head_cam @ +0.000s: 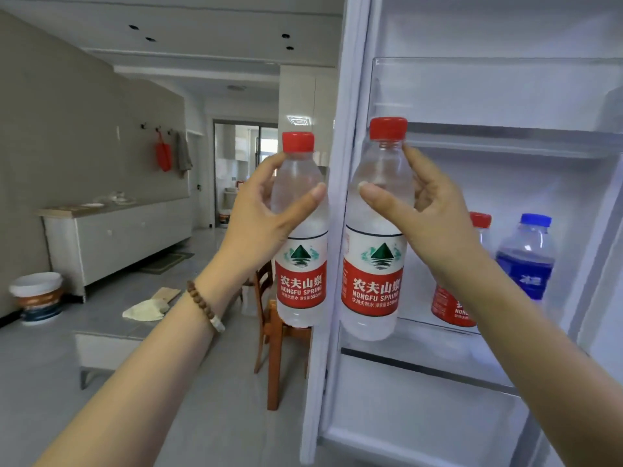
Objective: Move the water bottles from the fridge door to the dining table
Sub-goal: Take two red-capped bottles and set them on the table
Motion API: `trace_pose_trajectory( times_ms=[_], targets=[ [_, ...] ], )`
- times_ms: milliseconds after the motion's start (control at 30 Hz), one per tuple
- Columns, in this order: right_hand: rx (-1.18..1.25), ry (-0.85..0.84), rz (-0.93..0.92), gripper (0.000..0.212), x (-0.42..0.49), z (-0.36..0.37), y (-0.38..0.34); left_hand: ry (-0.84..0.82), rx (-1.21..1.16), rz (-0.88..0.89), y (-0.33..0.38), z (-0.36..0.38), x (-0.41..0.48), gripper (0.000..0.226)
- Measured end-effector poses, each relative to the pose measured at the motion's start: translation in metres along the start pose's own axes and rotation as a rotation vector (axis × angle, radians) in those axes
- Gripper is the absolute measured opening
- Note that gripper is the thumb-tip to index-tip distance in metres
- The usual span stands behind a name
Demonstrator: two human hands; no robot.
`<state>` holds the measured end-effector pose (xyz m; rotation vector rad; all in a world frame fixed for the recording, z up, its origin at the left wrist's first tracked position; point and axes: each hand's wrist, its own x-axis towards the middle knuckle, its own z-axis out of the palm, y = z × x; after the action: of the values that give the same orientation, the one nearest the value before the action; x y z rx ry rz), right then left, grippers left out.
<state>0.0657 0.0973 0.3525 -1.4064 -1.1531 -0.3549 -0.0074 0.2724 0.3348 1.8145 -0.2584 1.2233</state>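
My left hand [263,210] grips the upper body of a clear water bottle [301,264] with a red cap and red label, held upright in the air left of the fridge door's edge. My right hand [424,214] holds a matching red-capped bottle [372,274] upright in front of the open fridge door [340,163]. In the door shelf [438,332] behind my right wrist stand another red-capped bottle [480,220], mostly hidden, and a blue-capped bottle with a blue label [527,261].
A wooden chair [269,318] stands just left of the fridge door, below the left bottle. A white sideboard [118,234] lines the left wall, with a bucket [37,298] on the floor near it. A low white bench [101,348] and a cloth [145,311] lie on the grey floor.
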Motion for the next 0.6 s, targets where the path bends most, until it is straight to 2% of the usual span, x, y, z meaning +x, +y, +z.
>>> trace_pose_trajectory(
  times_ms=[233,333,467,600],
  targets=[
    [0.168,-0.078,0.051,0.046,0.006,0.09,0.03,0.049,0.074,-0.087,-0.047,-0.069,-0.01,0.048],
    [0.209,-0.102,0.072,0.049,0.011,0.14,0.053,0.09,0.042,-0.103,-0.076,-0.103,-0.008,0.042],
    [0.237,-0.065,0.109,0.046,0.033,0.211,0.089,0.102,0.045,-0.125,-0.129,-0.154,0.003,0.041],
    [0.214,-0.013,0.134,0.047,0.066,0.275,0.128,0.032,0.096,-0.15,-0.192,-0.207,0.022,0.051]
  ],
)
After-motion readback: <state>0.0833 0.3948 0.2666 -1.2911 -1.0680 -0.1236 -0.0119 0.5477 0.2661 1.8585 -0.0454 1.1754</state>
